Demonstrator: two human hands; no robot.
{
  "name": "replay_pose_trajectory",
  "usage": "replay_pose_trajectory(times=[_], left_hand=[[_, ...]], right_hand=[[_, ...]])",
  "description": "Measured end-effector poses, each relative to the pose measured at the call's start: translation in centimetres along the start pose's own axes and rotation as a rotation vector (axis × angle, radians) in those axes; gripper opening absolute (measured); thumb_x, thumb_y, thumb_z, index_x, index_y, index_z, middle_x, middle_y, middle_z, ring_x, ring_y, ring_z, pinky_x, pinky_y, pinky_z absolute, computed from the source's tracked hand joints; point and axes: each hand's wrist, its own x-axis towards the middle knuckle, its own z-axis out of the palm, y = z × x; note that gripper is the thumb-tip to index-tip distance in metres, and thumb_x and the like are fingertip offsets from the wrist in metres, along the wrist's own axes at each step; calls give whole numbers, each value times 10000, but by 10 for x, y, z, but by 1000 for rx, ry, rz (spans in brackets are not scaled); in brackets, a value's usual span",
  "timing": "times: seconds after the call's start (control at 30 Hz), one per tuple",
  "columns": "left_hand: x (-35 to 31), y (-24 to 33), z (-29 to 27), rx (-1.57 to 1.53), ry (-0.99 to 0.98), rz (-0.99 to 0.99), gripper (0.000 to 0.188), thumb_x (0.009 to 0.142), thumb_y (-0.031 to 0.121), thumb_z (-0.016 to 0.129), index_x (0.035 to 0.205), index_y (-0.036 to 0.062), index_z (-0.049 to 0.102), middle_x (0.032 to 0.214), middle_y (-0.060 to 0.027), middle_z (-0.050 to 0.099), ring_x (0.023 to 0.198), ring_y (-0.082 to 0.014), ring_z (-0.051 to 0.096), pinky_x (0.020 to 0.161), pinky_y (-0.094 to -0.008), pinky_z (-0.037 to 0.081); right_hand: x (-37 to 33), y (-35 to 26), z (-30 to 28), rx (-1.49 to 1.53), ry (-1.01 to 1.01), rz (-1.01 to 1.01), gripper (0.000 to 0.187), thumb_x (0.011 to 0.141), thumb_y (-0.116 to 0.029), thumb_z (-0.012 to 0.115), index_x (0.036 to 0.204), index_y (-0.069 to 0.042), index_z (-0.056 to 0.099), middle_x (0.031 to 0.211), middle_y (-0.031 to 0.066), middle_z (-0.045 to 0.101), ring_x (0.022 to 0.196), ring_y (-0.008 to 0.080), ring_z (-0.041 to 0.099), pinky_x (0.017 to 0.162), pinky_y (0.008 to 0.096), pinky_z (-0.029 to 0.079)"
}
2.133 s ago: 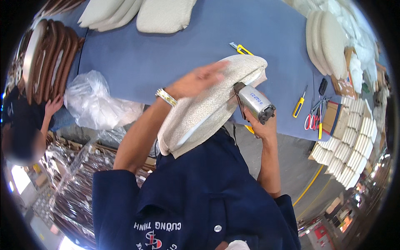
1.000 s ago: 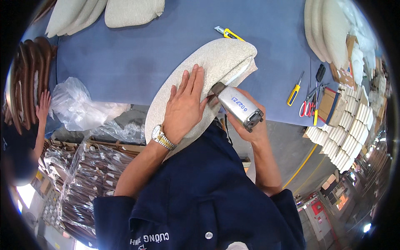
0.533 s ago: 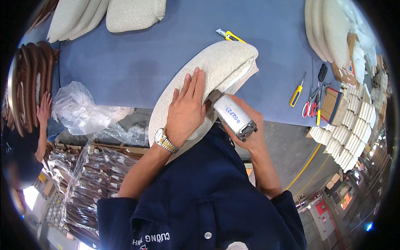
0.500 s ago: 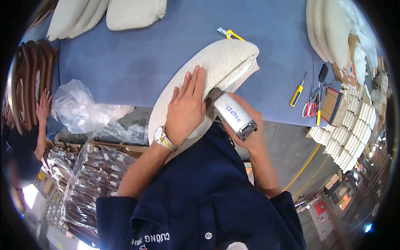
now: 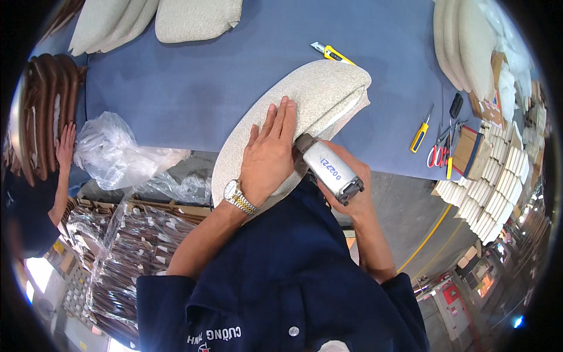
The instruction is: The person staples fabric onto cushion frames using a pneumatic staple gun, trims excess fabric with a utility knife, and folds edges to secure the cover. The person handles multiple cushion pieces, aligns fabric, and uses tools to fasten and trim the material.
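A beige fabric-covered seat cushion (image 5: 319, 85) rests against the front of my body and over the edge of the blue-topped table. My left hand (image 5: 271, 154) lies flat on its fabric, fingers stretched out and pointing away from me. In my right hand (image 5: 356, 176) is a silver staple gun (image 5: 329, 167), its dark nose against the folded edge of the cushion near my left thumb. The right fingers are partly hidden behind the tool's body. Just beyond the cushion's far end lies a yellow utility knife (image 5: 332, 53).
On the table's right sit a yellow screwdriver (image 5: 420, 136), red-handled scissors (image 5: 435, 155) and stacked cushions (image 5: 460, 47). More cushions (image 5: 198, 20) stand at the far left. A plastic bag (image 5: 108, 149) hangs over the left edge. Another person's hand (image 5: 65, 145) touches brown curved parts (image 5: 50, 111).
The cushion, both hands and the staple gun appear slightly further right in the picture, as does much of the table. The staple gun's nose stays at the cushion's edge.
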Motion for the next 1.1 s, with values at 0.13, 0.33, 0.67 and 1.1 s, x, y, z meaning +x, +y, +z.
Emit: replay_pose_trajectory(times=[0.13, 0.33, 0.67, 1.1], left_hand=[[7, -3, -9, -26, -1, 30, 941, 818, -41, 668, 1649, 24, 232, 1684, -201, 347, 1542, -386, 366, 1168, -551, 440], [4, -9, -9, -71, -6, 49, 935, 828, -16, 693, 1641, 2, 233, 1679, -227, 344, 1530, -398, 383, 1165, -550, 436], [6, -8, -12, -172, -64, -12, 944, 825, -17, 701, 1642, -1, 228, 1695, -209, 326, 1558, -382, 343, 1184, -617, 391], [34, -118, -12, -811, -320, 37, 724, 1099, 412, 496, 1705, 167, 184, 1778, -134, 118, 1643, -334, 43, 1305, -546, 77]], right_hand=[[-1, 11, 5, 21, 27, 18, 558, 798, -160, 784, 1323, -1, 678, 1237, 182, 749, 1066, 309, 764, 935, 356, 577], [-7, -2, 6, 37, 27, -76, 543, 810, -144, 779, 1323, 1, 679, 1178, 179, 757, 1030, 309, 766, 883, 362, 586], [-8, -14, 0, -48, -87, 78, 633, 791, -215, 796, 1376, -20, 650, 1155, 193, 730, 968, 347, 731, 855, 371, 558], [-7, 1, 13, 41, 2, -39, 569, 803, -137, 776, 1346, -22, 651, 1146, 147, 741, 976, 234, 741, 874, 336, 559]])
